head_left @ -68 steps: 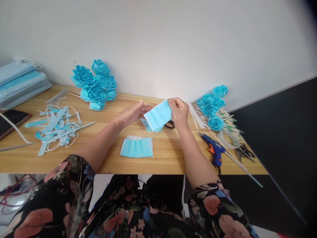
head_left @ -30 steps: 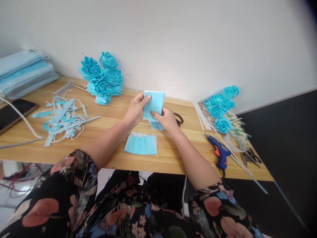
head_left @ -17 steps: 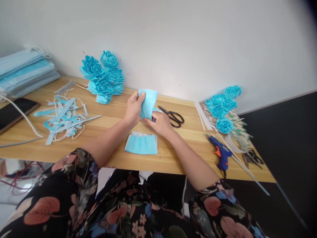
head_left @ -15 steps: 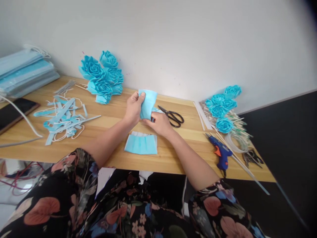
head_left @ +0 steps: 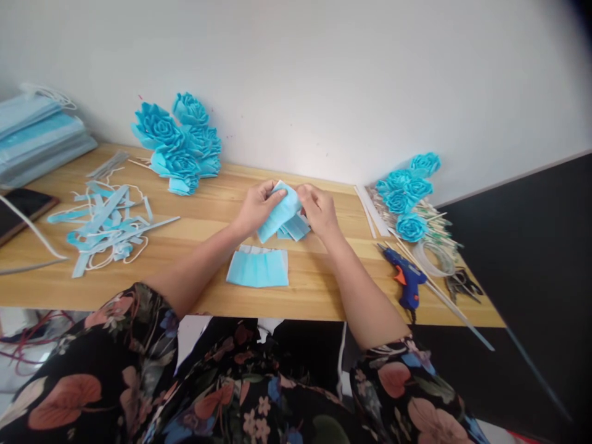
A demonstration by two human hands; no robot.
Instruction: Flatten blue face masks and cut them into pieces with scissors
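Pale wall [head_left: 296, 74] fills the bg. Wood table [head_left: 319, 290] runs along its foot, w/ a black panel [head_left: 522, 259] at far right. Person's floral sleeves [head_left: 139, 333] come in from the near edge, L & R.

Far L of the table: stack of face masks [head_left: 41, 139], partly out of frame. Nr the wall, R of the stack: big bunch of blue flowers [head_left: 178, 145]. Heap of blue & white scraps [head_left: 106, 225] lies in front of it; smaller flower bunch [head_left: 402, 191] is over on the R side, by a bundle of sticks [head_left: 441, 240].

Both hands are nr mid-table. Left hand [head_left: 259, 206] grips the blue piece [head_left: 276, 216], thumb on top, other fingers mostly hidden behind. Right hand [head_left: 320, 211] pinches the same pc's upper R edge btwn thumb & fingertips. Pc is tilted, held btwn the hands, above a few loose pieces [head_left: 296, 228].

Another folded piece [head_left: 258, 269] lies flat just in front. Phone [head_left: 25, 209] at L edge, blue glue gun [head_left: 407, 280] on the R, then tape roll [head_left: 433, 259] & small black clips [head_left: 463, 285] nr the R corner.
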